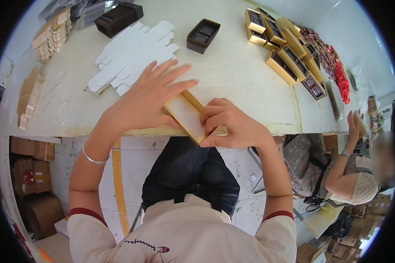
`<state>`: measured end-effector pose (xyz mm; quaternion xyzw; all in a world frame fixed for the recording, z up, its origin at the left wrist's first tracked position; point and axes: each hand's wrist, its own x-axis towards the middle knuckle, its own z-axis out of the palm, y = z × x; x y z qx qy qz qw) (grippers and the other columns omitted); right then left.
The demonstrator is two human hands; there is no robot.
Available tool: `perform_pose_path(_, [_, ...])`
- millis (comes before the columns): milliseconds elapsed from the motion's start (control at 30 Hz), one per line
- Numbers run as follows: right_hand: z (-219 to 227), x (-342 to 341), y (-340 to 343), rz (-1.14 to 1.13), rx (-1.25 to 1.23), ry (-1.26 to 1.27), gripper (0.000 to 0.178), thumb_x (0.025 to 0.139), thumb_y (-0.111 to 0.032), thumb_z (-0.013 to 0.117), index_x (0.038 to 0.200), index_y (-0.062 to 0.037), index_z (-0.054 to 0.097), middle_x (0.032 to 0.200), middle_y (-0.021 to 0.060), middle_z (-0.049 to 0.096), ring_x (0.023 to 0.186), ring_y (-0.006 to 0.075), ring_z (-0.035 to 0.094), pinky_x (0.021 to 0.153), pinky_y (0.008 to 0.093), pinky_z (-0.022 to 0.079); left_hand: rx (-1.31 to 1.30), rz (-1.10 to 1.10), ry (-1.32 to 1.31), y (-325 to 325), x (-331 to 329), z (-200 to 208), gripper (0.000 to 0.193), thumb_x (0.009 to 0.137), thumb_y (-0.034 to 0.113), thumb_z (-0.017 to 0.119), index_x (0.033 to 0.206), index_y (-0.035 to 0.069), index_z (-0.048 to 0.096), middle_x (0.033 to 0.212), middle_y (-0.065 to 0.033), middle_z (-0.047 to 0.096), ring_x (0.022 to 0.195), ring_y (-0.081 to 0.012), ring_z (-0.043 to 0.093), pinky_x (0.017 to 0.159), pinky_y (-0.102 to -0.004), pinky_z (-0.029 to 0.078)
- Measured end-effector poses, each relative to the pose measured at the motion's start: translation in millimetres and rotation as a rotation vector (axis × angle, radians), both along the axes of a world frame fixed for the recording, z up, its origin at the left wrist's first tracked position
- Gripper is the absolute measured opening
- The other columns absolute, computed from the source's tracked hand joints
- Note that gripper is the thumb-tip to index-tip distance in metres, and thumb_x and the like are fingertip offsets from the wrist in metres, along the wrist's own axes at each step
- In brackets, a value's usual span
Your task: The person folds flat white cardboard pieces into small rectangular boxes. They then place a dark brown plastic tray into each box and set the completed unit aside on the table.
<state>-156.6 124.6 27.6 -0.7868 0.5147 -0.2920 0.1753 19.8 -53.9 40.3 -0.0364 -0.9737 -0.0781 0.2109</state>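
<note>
Pinching right hand [230, 122]: one, in the head view; fingers bent together inside the near end of one gold box [186, 114], thumb outside, the wall nipped between;
Spread left hand [149, 97]: one; fingers fanned wide, gripping nothing; thumb at the box's left side, whether pressing there I cannot tell;
Box in work: one; long, shallow, open-topped; shiny gold walls, matte white floor; slanting between the hands at the front edge of the pale, scuffed table [232, 83], near end jutting past it;
White blanks [134, 55]: too many to count; flat, smooth card with stepped ends, overlapping in one pile;
Brown tray [203, 36]: one loose; glossy, moulded, rectangular, hollowed; left of it, one dark ribbed block [118, 20];
Gold boxes with dark inserts [281, 68]: roughly ten, heaped; overlap hides the exact number;
Tan card bundles [52, 35]: two, at far left; layered edges;
Red ribbon [341, 81]: one glossy, stringy bunch;
Bracelet [95, 157]: one; smooth, silvery, on the left wrist;
Co-worker [360, 184]: one person, seated at right.
</note>
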Motion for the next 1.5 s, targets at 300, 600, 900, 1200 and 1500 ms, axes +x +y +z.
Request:
perform_pose_path(300, [-16,-65,-115,-0.635,-0.468,0.326,0.014,0.082,-0.012,0.067,0.093,-0.0027,0.068,0.098,0.0102,0.064,0.102,0.0287,0.056,0.086,0.0386,0.045,0.364,0.256,-0.046,44,4,-35,0.076,0.064,0.027,0.083,0.13,0.009,0.05,0.12,-0.0131,0.052,0.113,-0.0331,0.047,0.101,-0.0427,0.035])
perform_pose_path(600, [1,-80,-141,-0.668,-0.278,0.556,0.018,0.075,-0.021,0.073,0.07,-0.0061,0.064,0.075,0.0053,0.063,0.084,0.025,0.057,0.071,0.0362,0.045,0.522,0.212,0.063,44,11,-50,0.077,0.069,0.022,0.081,0.136,0.009,0.045,0.127,-0.0147,0.049,0.117,-0.0353,0.045,0.102,-0.0425,0.036])
perform_pose_path(900, [67,-57,-68,-0.507,-0.234,-0.62,0.03,0.089,-0.027,0.068,0.071,-0.0057,0.057,0.065,0.0002,0.052,0.066,0.0102,0.048,0.059,0.0295,0.042,0.467,0.285,0.08,45,12,-47,0.08,0.067,0.025,0.083,0.136,0.011,0.045,0.125,-0.0116,0.052,0.114,-0.0345,0.047,0.1,-0.0427,0.037])
perform_pose_path(1200, [4,-14,58,-0.648,0.348,-1.393,0.02,0.096,-0.022,0.058,0.086,-0.0045,0.057,0.078,0.0059,0.065,0.065,0.0117,0.059,0.062,0.0258,0.05,0.651,0.15,0.021,43,6,-43,0.082,0.068,0.013,0.08,0.139,0.013,0.041,0.124,-0.0114,0.053,0.112,-0.0339,0.05,0.095,-0.041,0.041])
perform_pose_path(1500, [-6,-1,35,-0.678,0.136,-0.609,0.023,0.086,-0.013,0.069,0.103,-0.0001,0.061,0.081,0.0049,0.059,0.069,0.0145,0.056,0.061,0.028,0.047,0.464,0.165,-0.101,28,8,-35,0.083,0.065,0.015,0.082,0.139,0.014,0.045,0.144,-0.0113,0.038,0.118,-0.0324,0.048,0.099,-0.0404,0.043])
